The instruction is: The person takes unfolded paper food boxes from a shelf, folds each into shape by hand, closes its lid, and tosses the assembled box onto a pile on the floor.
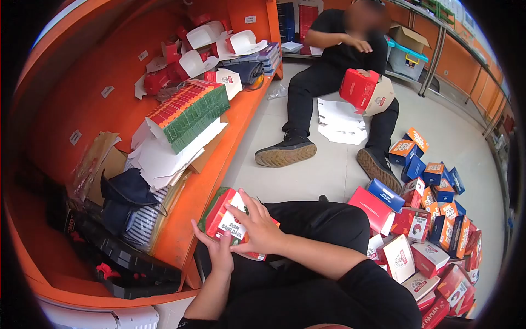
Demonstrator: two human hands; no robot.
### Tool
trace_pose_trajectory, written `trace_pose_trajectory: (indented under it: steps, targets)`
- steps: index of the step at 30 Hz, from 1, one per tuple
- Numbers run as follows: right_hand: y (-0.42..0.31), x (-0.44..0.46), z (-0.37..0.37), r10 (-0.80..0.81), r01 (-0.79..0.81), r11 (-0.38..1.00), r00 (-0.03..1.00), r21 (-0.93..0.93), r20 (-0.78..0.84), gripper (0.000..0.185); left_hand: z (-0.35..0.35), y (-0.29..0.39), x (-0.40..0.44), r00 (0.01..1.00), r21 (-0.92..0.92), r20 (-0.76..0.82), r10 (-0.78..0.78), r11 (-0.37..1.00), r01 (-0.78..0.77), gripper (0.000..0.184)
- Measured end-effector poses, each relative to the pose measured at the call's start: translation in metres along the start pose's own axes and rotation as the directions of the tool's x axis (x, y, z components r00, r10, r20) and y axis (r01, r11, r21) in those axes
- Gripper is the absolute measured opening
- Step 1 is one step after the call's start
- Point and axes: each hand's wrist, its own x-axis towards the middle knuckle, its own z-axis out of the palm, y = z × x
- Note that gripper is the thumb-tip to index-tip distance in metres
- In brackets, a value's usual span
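Note:
Over my lap, a red, white and green cardboard food box with printed lettering sits between my two hands. My left hand supports its near left side, thumb up against the printed face. Across the top and right side lies my right hand, its fingers bent over the carton. Parts of the box are covered by both hands. Close by on the orange shelf stands a row of folded red and green cartons, with white flat sheets under it.
Opposite sits a person in black, with a red and white box at their knee. A flat white carton lies on the floor between their legs. Finished-looking boxes pile up at my right. The orange shelf borders my left.

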Motion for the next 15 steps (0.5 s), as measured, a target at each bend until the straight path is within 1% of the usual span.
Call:
trace_pose_trajectory:
  steps: [1, 2, 3, 4, 5, 6, 7, 8, 9, 10, 12, 13, 15]
  targets:
    - [0.008, 0.002, -0.005, -0.015, 0.018, 0.998, 0.999, -0.064, 0.047, 0.099, 0.000, -0.003, 0.005, 0.999, -0.039, -0.022, -0.030, 0.999, 0.030, 0.085]
    - [0.018, 0.004, -0.012, -0.035, 0.048, 0.993, 0.993, -0.109, 0.111, 0.100, -0.004, -0.012, 0.017, 0.999, -0.047, -0.043, 0.006, 0.999, -0.008, 0.077]
    - [0.024, 0.008, -0.017, -0.062, 0.087, 0.988, 0.979, -0.125, 0.192, 0.101, 0.000, -0.008, 0.030, 0.995, -0.062, -0.099, -0.021, 0.998, 0.015, 0.074]
    - [0.028, 0.009, -0.025, 0.012, 0.019, 0.987, 0.981, -0.158, 0.194, 0.102, -0.001, -0.009, 0.047, 0.990, -0.149, -0.141, -0.010, 0.989, -0.012, 0.072]
    - [0.032, 0.008, -0.035, 0.096, -0.059, 0.981, 0.975, -0.184, 0.200, 0.102, -0.013, -0.018, 0.064, 0.991, -0.228, -0.130, 0.017, 0.973, -0.046, 0.067]
    - [0.049, -0.002, -0.030, 0.116, -0.114, 0.993, 0.991, -0.026, 0.065, 0.106, 0.009, 0.002, 0.069, 0.971, -0.209, -0.222, 0.093, 0.968, -0.141, 0.041]
    - [0.065, -0.008, -0.023, 0.171, -0.160, 0.979, 0.981, 0.123, -0.087, 0.111, 0.020, 0.012, 0.075, 0.965, -0.242, -0.209, 0.157, 0.948, -0.206, 0.036]
    - [0.070, -0.010, -0.021, 0.327, -0.290, 0.827, 0.945, 0.481, 0.008, 0.114, 0.024, 0.012, 0.080, 0.972, -0.278, -0.183, 0.146, 0.941, -0.193, 0.036]
    - [0.072, -0.011, -0.022, 0.436, -0.379, 0.544, 0.890, 0.748, 0.134, 0.118, 0.031, 0.008, 0.082, 0.979, -0.316, -0.170, 0.112, 0.935, -0.162, 0.037]
    - [0.072, -0.011, -0.020, 0.379, -0.293, 0.248, 0.907, 0.923, 0.186, 0.113, 0.043, 0.002, 0.079, 0.977, -0.283, -0.179, 0.119, 0.945, -0.167, 0.037]
    - [0.074, -0.008, -0.017, 0.429, -0.220, 0.352, 0.902, 0.910, 0.052, 0.106, 0.060, -0.016, 0.075, 0.981, -0.248, -0.154, 0.118, 0.956, -0.154, 0.035]
    - [0.077, -0.007, -0.019, 0.449, -0.187, 0.407, 0.893, 0.894, -0.017, 0.103, 0.062, -0.022, 0.077, 0.990, -0.217, -0.118, 0.072, 0.971, -0.096, 0.035]
    - [0.092, -0.002, -0.033, 0.556, -0.263, 0.382, 0.831, 0.886, 0.008, 0.093, 0.060, -0.027, 0.081, 0.998, -0.145, -0.062, -0.029, 0.989, 0.020, 0.036]
